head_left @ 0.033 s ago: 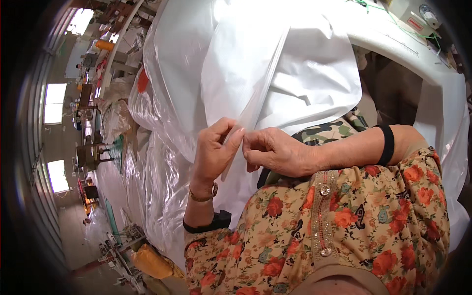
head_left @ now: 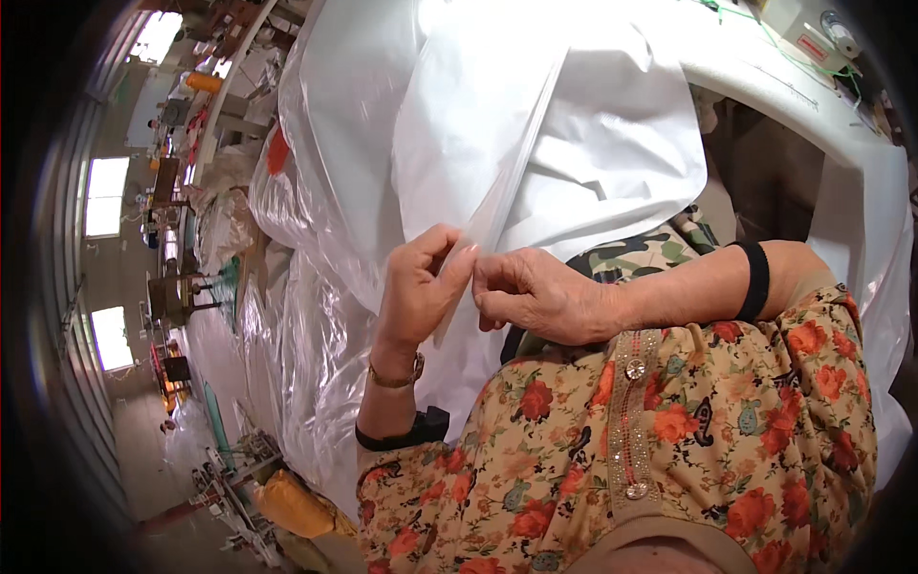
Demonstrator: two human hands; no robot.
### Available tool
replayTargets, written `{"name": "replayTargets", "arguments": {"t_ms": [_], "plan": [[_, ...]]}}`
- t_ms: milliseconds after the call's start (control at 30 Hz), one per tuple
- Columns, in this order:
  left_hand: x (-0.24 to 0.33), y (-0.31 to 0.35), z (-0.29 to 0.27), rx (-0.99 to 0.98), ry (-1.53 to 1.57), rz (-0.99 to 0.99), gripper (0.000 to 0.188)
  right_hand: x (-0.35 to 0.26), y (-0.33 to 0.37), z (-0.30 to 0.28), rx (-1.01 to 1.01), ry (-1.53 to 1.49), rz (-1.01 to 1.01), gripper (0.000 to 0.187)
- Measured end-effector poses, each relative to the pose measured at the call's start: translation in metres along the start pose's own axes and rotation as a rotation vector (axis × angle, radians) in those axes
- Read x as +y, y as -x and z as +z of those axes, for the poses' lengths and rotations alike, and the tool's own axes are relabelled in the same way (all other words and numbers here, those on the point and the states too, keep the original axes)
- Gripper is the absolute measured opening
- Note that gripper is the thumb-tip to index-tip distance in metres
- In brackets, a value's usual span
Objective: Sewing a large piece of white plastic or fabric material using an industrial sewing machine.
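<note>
A large white sheet [head_left: 612, 143], smooth and slightly shiny like plastic film or coated cloth, spreads from the table down over my lap. Its layered edge [head_left: 521, 158] runs as a narrow fold down to my fingers. My left hand [head_left: 421, 287] is closed on that edge, thumb pressed toward the fingers, and a strip of it hangs below the palm. Right beside it, my right hand [head_left: 545, 295] has its fingers curled and pinched at the same edge. The exact grip between the right fingertips is hidden.
Crumpled clear plastic [head_left: 316, 354] heaps along my left side. A white table [head_left: 755, 86] curves across the far right, bearing a white machine part [head_left: 808, 33] and green thread [head_left: 765, 38]. Camouflage cloth [head_left: 641, 256] covers my lap. Workshop equipment and a yellow bundle [head_left: 301, 505] stand at left.
</note>
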State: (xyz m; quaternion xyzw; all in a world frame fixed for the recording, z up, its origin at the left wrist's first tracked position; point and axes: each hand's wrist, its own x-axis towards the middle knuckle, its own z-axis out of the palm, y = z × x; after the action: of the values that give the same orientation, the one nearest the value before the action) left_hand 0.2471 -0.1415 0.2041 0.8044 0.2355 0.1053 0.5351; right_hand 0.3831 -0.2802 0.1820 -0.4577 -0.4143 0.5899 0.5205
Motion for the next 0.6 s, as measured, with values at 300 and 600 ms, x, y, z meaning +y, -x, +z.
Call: {"name": "replayTargets", "arguments": {"t_ms": [300,600], "plan": [[-0.022,0.002,0.007,-0.09,0.159,-0.188,0.02,0.023,-0.011,0.007,-0.099,-0.082,0.123,0.023],[-0.029,0.0,0.003,-0.199,0.352,-0.346,0.025,0.031,-0.011,0.01,-0.18,0.108,0.113,0.039]]}}
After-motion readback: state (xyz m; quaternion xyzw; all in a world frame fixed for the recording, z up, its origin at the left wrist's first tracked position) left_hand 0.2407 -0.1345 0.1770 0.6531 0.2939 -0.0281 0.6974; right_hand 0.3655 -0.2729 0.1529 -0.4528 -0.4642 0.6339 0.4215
